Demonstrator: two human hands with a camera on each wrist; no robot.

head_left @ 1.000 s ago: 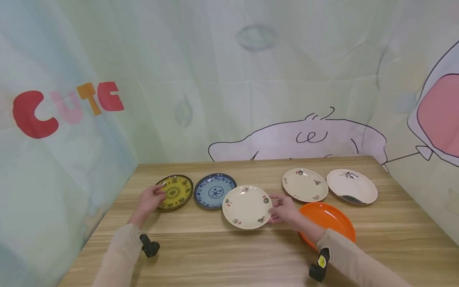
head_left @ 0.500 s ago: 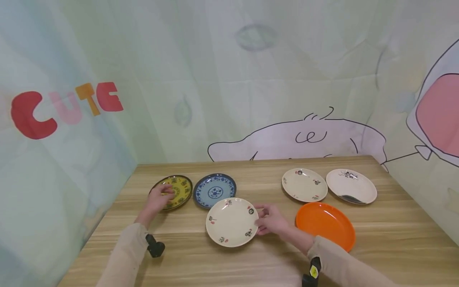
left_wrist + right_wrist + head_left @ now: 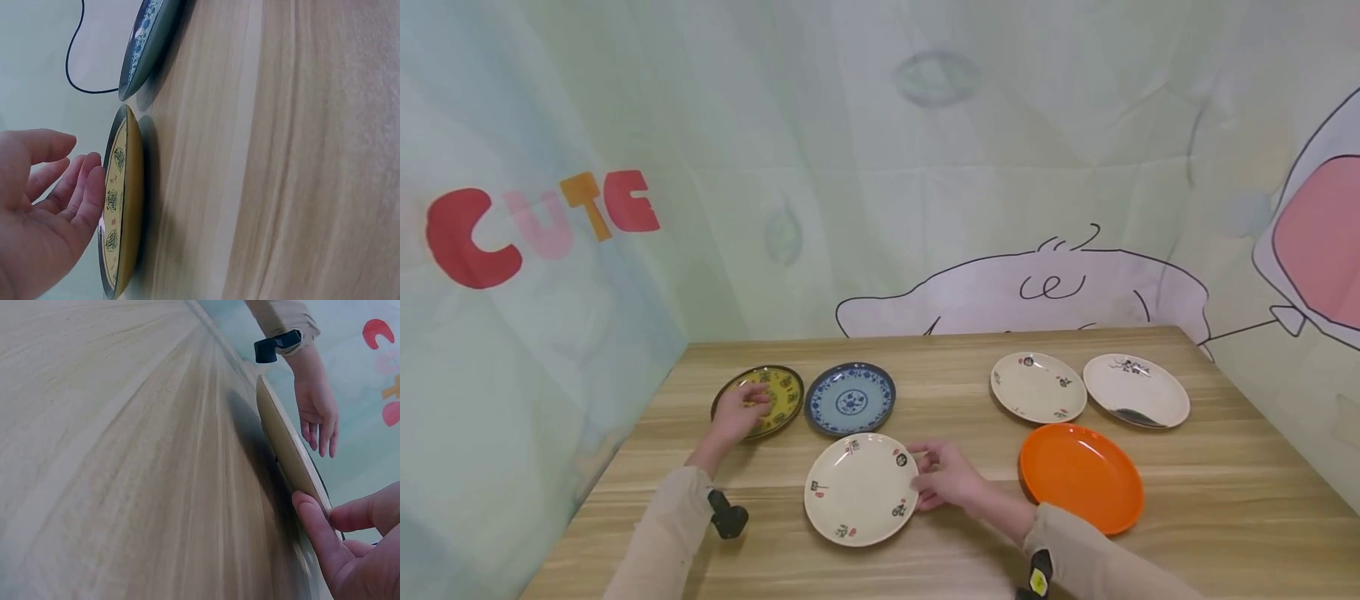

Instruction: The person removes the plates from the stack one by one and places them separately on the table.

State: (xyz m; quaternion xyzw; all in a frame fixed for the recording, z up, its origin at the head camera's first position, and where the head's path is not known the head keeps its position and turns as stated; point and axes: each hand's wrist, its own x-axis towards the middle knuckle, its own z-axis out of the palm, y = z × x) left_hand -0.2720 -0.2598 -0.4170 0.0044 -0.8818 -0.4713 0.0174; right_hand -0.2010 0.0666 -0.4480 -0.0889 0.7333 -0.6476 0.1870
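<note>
My right hand [image 3: 946,478] pinches the right rim of a cream plate [image 3: 861,492] with small black and red motifs. In the right wrist view, that plate [image 3: 289,444] is tilted, with a shadow on the table beneath it. The left hand [image 3: 739,410] hovers over a yellow plate [image 3: 784,398] with a dark rim and holds nothing. Its fingers [image 3: 90,187] are loosely bent beside the yellow plate's edge in the left wrist view; whether they touch it I cannot tell. A blue floral plate [image 3: 850,402] lies just behind the cream one.
On the right of the wooden table [image 3: 1240,500] lie a second cream plate [image 3: 1037,387], a white plate [image 3: 1135,388] with a dark leaf pattern, and an orange plate [image 3: 1081,477]. A printed curtain [image 3: 850,167] hangs behind the table and along its left side.
My right hand has brought the cream plate left and toward the front of the table, away from the blue plate. The left hand has shifted slightly right over the yellow plate.
</note>
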